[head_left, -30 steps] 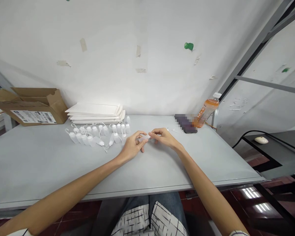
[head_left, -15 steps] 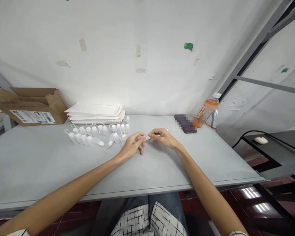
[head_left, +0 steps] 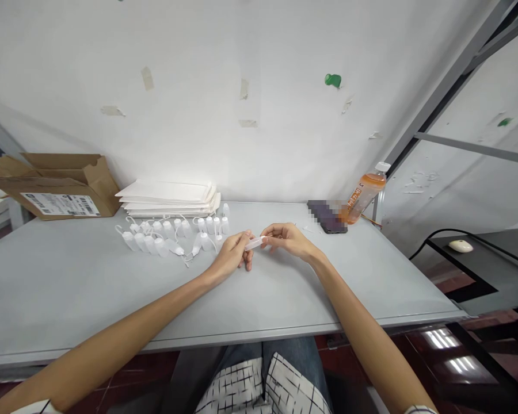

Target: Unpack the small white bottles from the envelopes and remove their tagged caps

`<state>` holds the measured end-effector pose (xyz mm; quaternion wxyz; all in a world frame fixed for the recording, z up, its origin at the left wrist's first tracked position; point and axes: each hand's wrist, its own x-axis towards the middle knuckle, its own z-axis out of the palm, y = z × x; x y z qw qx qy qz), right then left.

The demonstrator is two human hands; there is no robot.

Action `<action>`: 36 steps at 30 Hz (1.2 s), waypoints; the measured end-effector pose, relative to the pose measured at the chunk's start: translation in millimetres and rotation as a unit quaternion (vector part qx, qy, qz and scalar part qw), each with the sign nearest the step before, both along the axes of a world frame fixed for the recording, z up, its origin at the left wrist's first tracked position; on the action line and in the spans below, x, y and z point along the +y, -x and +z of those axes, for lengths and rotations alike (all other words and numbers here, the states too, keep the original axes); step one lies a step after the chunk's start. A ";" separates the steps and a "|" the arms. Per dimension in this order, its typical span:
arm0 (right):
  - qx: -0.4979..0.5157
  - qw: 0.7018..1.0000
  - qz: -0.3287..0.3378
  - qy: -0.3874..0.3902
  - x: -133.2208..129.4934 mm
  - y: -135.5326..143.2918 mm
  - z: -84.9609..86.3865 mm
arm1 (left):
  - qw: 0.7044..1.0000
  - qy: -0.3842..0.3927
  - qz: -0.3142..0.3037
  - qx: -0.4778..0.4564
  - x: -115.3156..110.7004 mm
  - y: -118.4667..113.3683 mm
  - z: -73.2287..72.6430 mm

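Since a moment ago the small clear tube has tilted slightly, its right end raised. The left hand pinches its left end and the right hand its right end, both closed on it, just above the table, right of the white bottles.

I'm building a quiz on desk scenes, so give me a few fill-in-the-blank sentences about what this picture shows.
1. The left hand and right hand hold one small white ____ between them.
2. The orange bottle leans at the table's far ____ corner.
3. The stack of white sheets lies just behind the rows of small ____ bottles.
4. The open ____ box sits at the far left.

Missing words: bottle; right; white; cardboard
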<state>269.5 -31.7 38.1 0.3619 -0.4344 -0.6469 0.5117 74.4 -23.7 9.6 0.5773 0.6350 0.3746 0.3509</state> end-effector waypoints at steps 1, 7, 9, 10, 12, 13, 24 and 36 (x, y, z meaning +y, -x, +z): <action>-0.001 1.000 -0.008 -0.004 0.3 -0.1 0.0 | 1.000 -0.004 0.000 0.002 -0.1 0.2 0.0; 0.000 0.999 -0.044 0.008 1.4 -0.5 -1.1 | 0.999 -0.035 0.007 0.022 -0.4 1.3 -4.0; 0.004 0.999 -0.044 0.015 1.4 -0.2 -1.6 | 0.999 -0.034 0.003 0.015 -0.7 1.3 -4.6; 0.007 0.999 -0.043 0.017 1.3 0.0 -1.9 | 0.999 -0.034 0.003 0.012 -0.8 1.2 -4.6; 0.016 0.999 -0.036 0.016 1.3 0.5 -2.4 | 0.999 -0.038 0.003 0.007 -0.8 0.9 -4.5; 0.021 0.999 -0.034 0.014 1.4 0.6 -2.5 | 0.999 -0.040 0.004 0.006 -0.6 0.7 -4.5; 0.030 0.999 -0.024 -0.037 0.4 1.4 0.5 | 0.999 -0.019 0.020 0.016 2.1 -1.5 -8.4; 0.019 0.998 -0.049 -0.028 1.3 0.4 -1.0 | 0.995 -0.081 0.043 0.034 -0.7 1.1 -8.2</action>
